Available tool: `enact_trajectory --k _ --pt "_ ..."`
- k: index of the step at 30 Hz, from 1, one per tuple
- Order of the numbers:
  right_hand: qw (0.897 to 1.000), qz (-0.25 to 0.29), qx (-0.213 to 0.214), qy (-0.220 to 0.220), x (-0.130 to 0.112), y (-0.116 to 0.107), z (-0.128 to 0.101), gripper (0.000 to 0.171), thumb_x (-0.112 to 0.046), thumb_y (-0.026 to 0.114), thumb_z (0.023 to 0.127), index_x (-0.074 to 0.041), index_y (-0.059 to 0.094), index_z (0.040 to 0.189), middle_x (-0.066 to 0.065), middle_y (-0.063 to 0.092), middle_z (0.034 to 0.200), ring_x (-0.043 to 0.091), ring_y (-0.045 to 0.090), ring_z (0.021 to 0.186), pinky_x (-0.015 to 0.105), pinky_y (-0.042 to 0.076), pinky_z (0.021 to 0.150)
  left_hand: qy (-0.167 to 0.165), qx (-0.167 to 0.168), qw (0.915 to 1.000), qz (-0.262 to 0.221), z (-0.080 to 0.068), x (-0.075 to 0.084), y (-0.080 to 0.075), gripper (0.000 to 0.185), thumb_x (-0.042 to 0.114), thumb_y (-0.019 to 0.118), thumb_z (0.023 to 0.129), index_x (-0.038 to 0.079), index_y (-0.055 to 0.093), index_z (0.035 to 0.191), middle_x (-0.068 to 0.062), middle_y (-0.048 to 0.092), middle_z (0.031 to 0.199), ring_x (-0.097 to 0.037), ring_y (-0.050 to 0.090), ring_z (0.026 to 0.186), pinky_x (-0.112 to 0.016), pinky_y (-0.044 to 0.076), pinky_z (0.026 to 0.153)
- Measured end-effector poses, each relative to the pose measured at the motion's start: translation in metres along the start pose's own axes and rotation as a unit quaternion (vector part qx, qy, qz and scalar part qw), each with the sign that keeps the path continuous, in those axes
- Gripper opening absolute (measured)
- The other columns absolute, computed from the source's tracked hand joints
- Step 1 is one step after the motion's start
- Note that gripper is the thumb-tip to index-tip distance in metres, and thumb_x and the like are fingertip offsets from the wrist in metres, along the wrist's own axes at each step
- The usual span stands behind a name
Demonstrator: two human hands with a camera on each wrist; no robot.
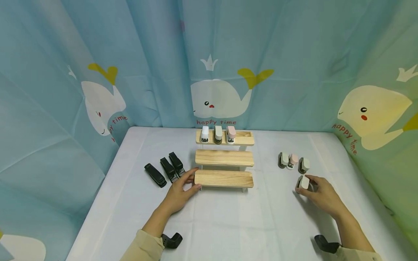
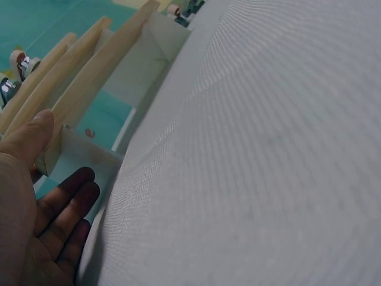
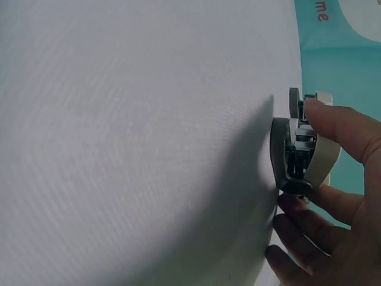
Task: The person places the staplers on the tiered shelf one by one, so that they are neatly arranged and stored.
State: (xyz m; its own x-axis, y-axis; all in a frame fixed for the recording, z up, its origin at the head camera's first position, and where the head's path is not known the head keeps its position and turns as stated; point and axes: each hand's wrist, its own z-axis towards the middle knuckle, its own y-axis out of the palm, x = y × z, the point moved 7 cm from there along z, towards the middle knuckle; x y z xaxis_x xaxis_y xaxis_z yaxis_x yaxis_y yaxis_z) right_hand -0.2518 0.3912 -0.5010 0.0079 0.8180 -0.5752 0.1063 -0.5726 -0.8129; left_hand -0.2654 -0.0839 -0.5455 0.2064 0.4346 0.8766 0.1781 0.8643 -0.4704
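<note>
My right hand (image 1: pixel 321 194) pinches a pale mini stapler (image 1: pixel 304 182) between thumb and fingers at the right of the table. In the right wrist view this stapler (image 3: pixel 303 152) shows its dark base, close over the white cloth. My left hand (image 1: pixel 179 194) holds the left end of a three-tier wooden display rack (image 1: pixel 224 178), at its lowest shelf. The left wrist view shows the thumb on that shelf's edge (image 2: pixel 59 134) and the other fingers below. On the top shelf stand a white stapler (image 1: pixel 204 134), a grey-green stapler (image 1: pixel 218 134) and a pink stapler (image 1: pixel 231 134).
Beyond the right hand stand two grey-green staplers (image 1: pixel 283 160) (image 1: pixel 304 165) and a pink stapler (image 1: pixel 292 161). Several black staplers (image 1: pixel 155 175) lie left of the rack. A whale-print curtain (image 1: pixel 156 90) surrounds the white table (image 1: pixel 228 224).
</note>
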Motion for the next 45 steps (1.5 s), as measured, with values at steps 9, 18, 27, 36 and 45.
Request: enact_trajectory --k 9,18,27,36,45 --pt "1.0 0.004 0.017 -0.004 -0.001 -0.0027 -0.0013 0.076 -0.041 0.068 0.09 0.012 0.041 0.137 0.041 0.04 0.134 0.059 0.037 0.121 0.068 0.031 0.095 0.003 0.002 1.0 0.001 0.0004 0.0037 -0.0021 0.063 0.051 0.065 0.088 0.045 0.037 0.144 0.018 0.062 0.117 -0.007 0.058 0.114 -0.047 0.04 0.102" --pt "0.999 0.026 0.029 -0.002 -0.0003 -0.0021 -0.0036 0.079 -0.041 0.069 0.089 0.013 0.038 0.137 0.041 0.04 0.133 0.058 0.038 0.121 0.068 0.033 0.094 0.003 0.001 1.0 -0.007 0.0003 0.0044 -0.0025 0.062 0.051 0.064 0.088 0.045 0.038 0.144 0.018 0.061 0.117 -0.007 0.057 0.114 -0.046 0.041 0.101" --pt "0.999 0.042 0.025 0.007 0.0008 0.0019 -0.0045 0.079 -0.041 0.068 0.089 0.01 0.035 0.141 0.038 0.042 0.135 0.053 0.039 0.123 0.065 0.034 0.095 -0.013 0.002 0.9999 -0.004 -0.0005 0.0039 -0.0025 0.063 0.057 0.063 0.086 0.048 0.037 0.143 0.018 0.061 0.117 -0.006 0.057 0.114 -0.048 0.04 0.102" --pt "0.998 0.047 0.019 0.022 0.0011 0.0039 -0.0067 0.083 -0.043 0.068 0.089 0.009 0.033 0.143 0.035 0.044 0.135 0.049 0.042 0.122 0.062 0.035 0.095 -0.011 -0.001 0.9999 0.002 -0.0025 0.0039 -0.0016 0.064 0.057 0.063 0.087 0.046 0.037 0.144 0.016 0.062 0.118 -0.009 0.057 0.116 -0.049 0.039 0.104" --pt "0.998 0.055 0.021 0.027 -0.0053 0.0024 -0.0082 0.084 -0.045 0.068 0.088 0.005 0.032 0.146 0.035 0.04 0.14 0.052 0.039 0.126 0.065 0.032 0.097 -0.007 -0.001 0.9999 -0.009 -0.0024 0.003 -0.0001 0.064 0.057 0.063 0.086 0.045 0.037 0.144 0.019 0.062 0.116 -0.008 0.057 0.115 -0.048 0.039 0.104"
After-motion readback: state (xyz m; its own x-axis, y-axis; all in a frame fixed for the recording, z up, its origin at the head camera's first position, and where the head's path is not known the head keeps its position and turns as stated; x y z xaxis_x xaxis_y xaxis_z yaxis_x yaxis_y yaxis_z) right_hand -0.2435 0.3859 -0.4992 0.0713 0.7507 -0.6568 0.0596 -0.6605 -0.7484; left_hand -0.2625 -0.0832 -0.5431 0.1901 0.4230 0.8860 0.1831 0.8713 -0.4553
